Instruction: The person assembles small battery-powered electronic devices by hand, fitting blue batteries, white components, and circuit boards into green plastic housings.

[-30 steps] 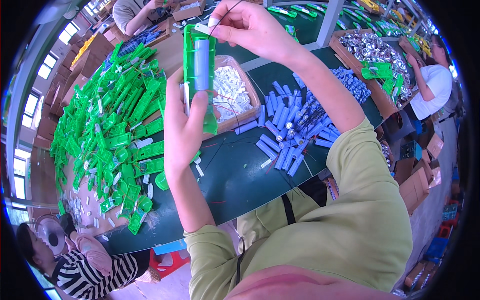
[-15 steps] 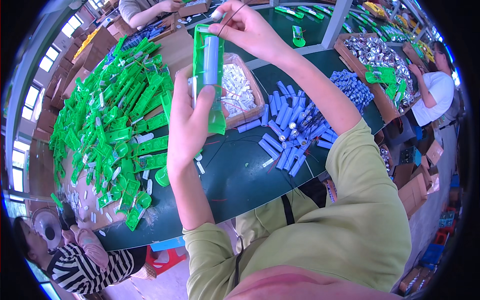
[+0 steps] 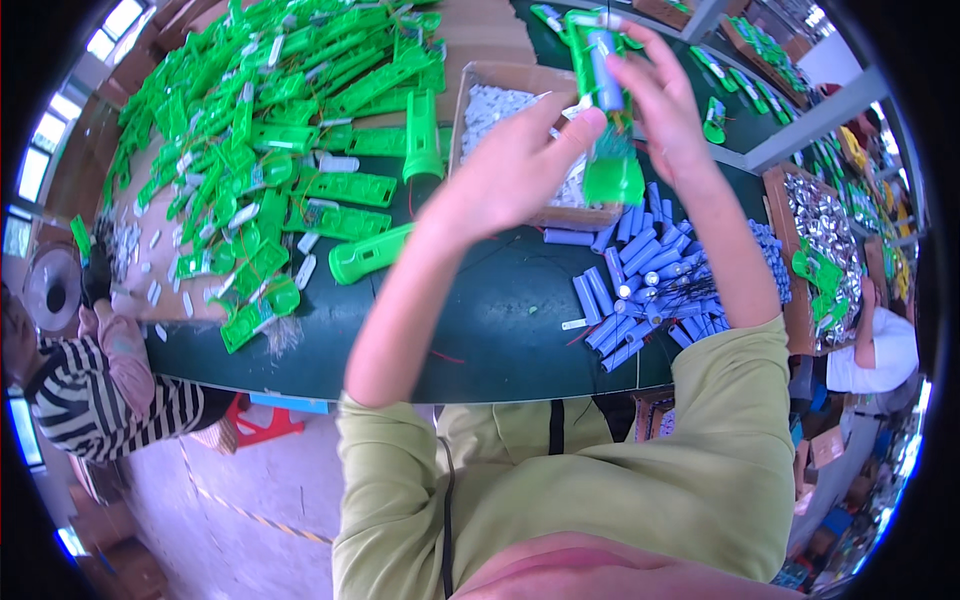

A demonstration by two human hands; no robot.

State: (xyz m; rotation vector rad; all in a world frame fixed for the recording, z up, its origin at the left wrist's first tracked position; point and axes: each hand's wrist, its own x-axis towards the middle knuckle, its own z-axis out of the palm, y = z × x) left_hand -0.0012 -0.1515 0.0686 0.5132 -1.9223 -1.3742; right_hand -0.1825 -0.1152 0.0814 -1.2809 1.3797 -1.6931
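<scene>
The green plastic housing [image 3: 603, 120] is held upright above the table, open side toward the camera. A blue cylindrical cell [image 3: 604, 68] sits lengthwise in its upper part.

Held flashlight housing [image 3: 600, 110]: bright green, with a pale blue cylindrical battery [image 3: 603, 70] seated in it. Upper left of frame: heap of green housing halves [image 3: 270, 130], same green. Right of centre: pile of loose batteries [image 3: 640, 270] was blue-violet. Table top [image 3: 500, 330] was dark green. Wearer's sleeves [image 3: 740, 440] were olive-yellow. Lower left: a co-worker's sleeve [image 3: 90, 390] was black-and-white striped.
</scene>
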